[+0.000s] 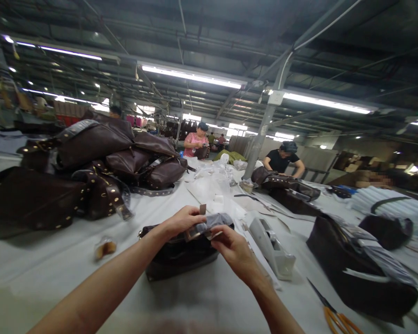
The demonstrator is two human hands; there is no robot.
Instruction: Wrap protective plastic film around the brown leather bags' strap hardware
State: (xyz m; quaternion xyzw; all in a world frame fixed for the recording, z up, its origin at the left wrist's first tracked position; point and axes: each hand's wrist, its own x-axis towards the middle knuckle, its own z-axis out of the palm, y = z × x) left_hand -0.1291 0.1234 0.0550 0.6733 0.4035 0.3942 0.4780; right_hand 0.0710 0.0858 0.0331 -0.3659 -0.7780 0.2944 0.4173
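Note:
A dark brown leather bag (181, 253) lies on the white table in front of me. My left hand (183, 221) is closed over its top edge, pinching a small brown tag and grey wrapping paper (214, 221). My right hand (231, 246) is closed on the same grey wrapped part from the right side. Both hands meet above the bag's opening.
A heap of brown studded bags (101, 162) fills the left of the table. A white tape dispenser (273, 246) and another dark bag (362, 273) lie right, orange-handled scissors (336, 317) near the front. A small wrapped item (105, 247) lies left. Two other people work at the far end.

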